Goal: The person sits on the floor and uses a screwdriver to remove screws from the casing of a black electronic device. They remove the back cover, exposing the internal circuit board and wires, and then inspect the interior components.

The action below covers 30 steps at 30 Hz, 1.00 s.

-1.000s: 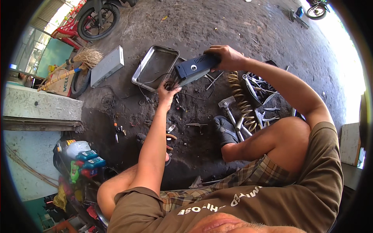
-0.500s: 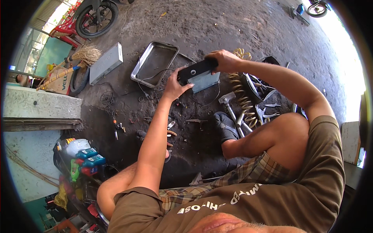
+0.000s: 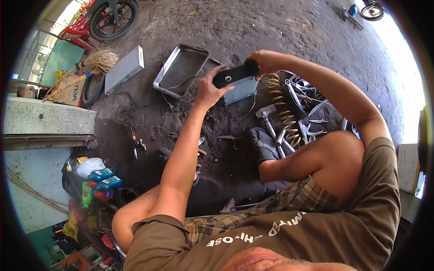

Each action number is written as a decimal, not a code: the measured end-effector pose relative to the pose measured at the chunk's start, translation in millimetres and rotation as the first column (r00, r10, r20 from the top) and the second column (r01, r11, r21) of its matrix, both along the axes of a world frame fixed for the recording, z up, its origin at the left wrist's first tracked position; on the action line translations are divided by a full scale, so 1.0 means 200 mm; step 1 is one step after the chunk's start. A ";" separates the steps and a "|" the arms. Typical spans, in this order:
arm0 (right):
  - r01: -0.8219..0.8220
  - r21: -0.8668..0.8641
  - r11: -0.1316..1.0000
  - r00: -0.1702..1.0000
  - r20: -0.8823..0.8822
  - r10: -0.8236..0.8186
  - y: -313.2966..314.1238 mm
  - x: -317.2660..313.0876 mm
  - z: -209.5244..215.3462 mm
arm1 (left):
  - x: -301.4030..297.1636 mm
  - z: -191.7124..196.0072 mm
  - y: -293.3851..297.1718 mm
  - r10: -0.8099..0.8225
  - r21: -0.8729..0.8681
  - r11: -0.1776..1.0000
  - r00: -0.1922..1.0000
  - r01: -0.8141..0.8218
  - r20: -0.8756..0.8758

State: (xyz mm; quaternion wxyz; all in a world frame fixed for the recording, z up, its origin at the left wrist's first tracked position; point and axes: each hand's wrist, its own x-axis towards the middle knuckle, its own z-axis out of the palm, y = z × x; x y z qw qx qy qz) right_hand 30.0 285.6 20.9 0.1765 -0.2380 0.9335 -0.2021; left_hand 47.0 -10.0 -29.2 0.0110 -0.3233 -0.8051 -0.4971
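- Upper middle of the frame: a person sitting on dark, oily ground holds a black phone-like slab [image 3: 233,76] up in both hands.
- The left hand [image 3: 209,89] grips the slab's lower left end, thumb and fingers curled around its edges.
- The right hand [image 3: 263,61] closes over the slab's upper right end, fingers wrapped across the top.
- Just behind the slab, partly hidden by it, a pale blue-grey box [image 3: 242,89] lies on the ground.
- Left of the hands sits a shallow metal tray [image 3: 163,77], with a thin wire trailing over its rim.
- Right of the hands, a yellowish coil spring [image 3: 281,107] lies beside a hammer [image 3: 267,114] and a heap of chrome motorcycle parts [image 3: 304,97].
- Upper left: a grey flat case [image 3: 124,68] and a straw broom [image 3: 100,58].
- Lower left: blue and green oil bottles [image 3: 101,179] stand clustered.
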 end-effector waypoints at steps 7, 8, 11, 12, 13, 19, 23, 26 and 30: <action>-0.004 0.076 0.997 0.996 0.084 -0.003 0.10 -0.01 -0.04 | 0.09 -0.03 0.08 -0.025 0.032 0.999 0.999 0.026 -0.047; 0.011 0.076 0.997 0.995 0.102 -0.018 0.11 -0.02 -0.07 | 0.10 -0.03 0.09 -0.026 0.025 0.999 0.998 0.027 -0.052; -0.007 0.132 0.991 0.999 0.036 0.002 0.17 -0.03 -0.13 | 0.09 -0.03 0.12 -0.036 0.024 0.999 0.992 0.039 -0.124; 0.030 0.163 0.986 0.999 0.019 -0.034 0.20 -0.05 -0.13 | 0.09 -0.04 0.14 -0.019 0.025 0.999 0.992 0.023 -0.127; 0.071 0.196 0.978 0.997 0.001 -0.072 0.24 -0.07 -0.12 | 0.08 -0.04 0.16 -0.006 0.029 1.000 0.992 0.009 -0.129; 0.256 -0.223 0.941 0.965 0.005 -0.261 -0.05 -0.04 0.40 | 0.07 -0.06 0.06 0.074 0.084 0.995 0.981 -0.060 -0.180; 0.387 -0.713 0.585 0.902 0.158 -0.403 -0.21 0.06 0.49 | 0.05 -0.07 0.12 0.090 0.124 0.990 0.986 -0.073 -0.137; 0.233 -0.733 0.639 0.919 -0.050 -0.392 -0.31 0.10 0.47 | 0.05 -0.07 0.11 0.077 0.122 0.991 0.989 -0.061 -0.125; 0.219 -0.760 0.612 0.916 -0.056 -0.397 -0.38 0.13 0.44 | 0.05 -0.07 0.11 0.092 0.118 0.990 0.991 -0.080 -0.102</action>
